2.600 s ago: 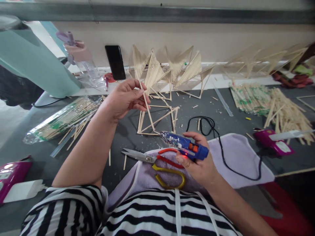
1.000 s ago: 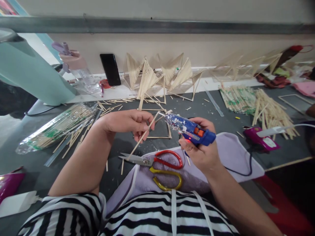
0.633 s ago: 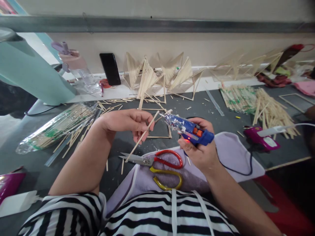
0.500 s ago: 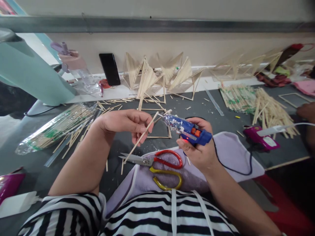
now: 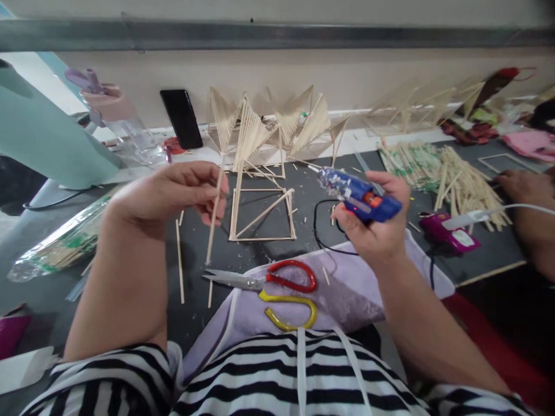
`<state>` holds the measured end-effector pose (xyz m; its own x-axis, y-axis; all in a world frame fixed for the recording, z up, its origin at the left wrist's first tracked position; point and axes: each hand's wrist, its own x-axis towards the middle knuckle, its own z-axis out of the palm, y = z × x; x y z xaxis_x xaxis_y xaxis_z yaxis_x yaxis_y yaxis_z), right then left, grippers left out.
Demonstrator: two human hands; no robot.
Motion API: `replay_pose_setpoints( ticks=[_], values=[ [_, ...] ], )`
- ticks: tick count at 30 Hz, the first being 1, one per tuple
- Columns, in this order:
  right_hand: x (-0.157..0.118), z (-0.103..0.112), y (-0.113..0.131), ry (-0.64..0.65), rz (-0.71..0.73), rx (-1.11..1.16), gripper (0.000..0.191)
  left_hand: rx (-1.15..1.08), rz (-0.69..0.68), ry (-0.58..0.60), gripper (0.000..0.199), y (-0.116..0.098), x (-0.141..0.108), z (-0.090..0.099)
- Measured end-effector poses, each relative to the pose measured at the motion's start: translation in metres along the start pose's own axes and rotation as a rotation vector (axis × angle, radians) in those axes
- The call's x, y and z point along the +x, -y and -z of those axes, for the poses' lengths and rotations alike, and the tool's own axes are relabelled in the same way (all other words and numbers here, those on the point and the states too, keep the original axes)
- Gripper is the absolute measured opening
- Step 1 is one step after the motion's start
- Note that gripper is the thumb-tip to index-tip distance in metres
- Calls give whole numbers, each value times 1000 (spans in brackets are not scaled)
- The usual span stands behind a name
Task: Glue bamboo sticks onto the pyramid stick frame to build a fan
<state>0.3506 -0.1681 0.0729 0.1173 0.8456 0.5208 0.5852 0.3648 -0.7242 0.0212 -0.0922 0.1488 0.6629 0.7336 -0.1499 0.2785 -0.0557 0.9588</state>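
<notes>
Between thumb and fingers, my left hand (image 5: 197,193) pinches a thin wooden stick (image 5: 213,222), held nearly upright. My right hand (image 5: 377,222) is wrapped round a blue glue gun (image 5: 359,196), its nozzle pointing left and a small red light glowing on its body. Between the hands, a square frame of sticks (image 5: 262,238) with a diagonal lies on the dark table. Scissors (image 5: 249,281) with one red and one yellow handle rest partly on a lilac cloth (image 5: 342,283) in front of me.
Stick models (image 5: 260,133) stand along the wall beside a phone (image 5: 181,119) and a bottle (image 5: 117,115). Bagged sticks (image 5: 65,237) lie left, loose sticks (image 5: 468,185) right, near a magenta adapter (image 5: 451,231). Another person's hand (image 5: 520,185) is at the right edge.
My hands have moved apart: the left with its stick to the left, the right with the glue gun up and right. The nozzle has left the stick's tip, and the square frame is uncovered.
</notes>
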Motion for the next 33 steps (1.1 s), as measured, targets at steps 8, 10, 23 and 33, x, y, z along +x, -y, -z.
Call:
replay_pose_setpoints(
  ticks=[8,10,23,33],
  values=[
    [38,-11,-66,389,-84,-813,78,34,-37,-244,9,-6,-5,1],
    [42,-18,-71,441,-70,-865,79,43,-26,-243,10,-5,-2,0],
    [39,-14,-32,308,63,-561,40,82,24,-296,12,5,17,-11],
    [-25,-94,26,661,30,-33,18,154,41,-373,10,8,25,-19]
  ],
)
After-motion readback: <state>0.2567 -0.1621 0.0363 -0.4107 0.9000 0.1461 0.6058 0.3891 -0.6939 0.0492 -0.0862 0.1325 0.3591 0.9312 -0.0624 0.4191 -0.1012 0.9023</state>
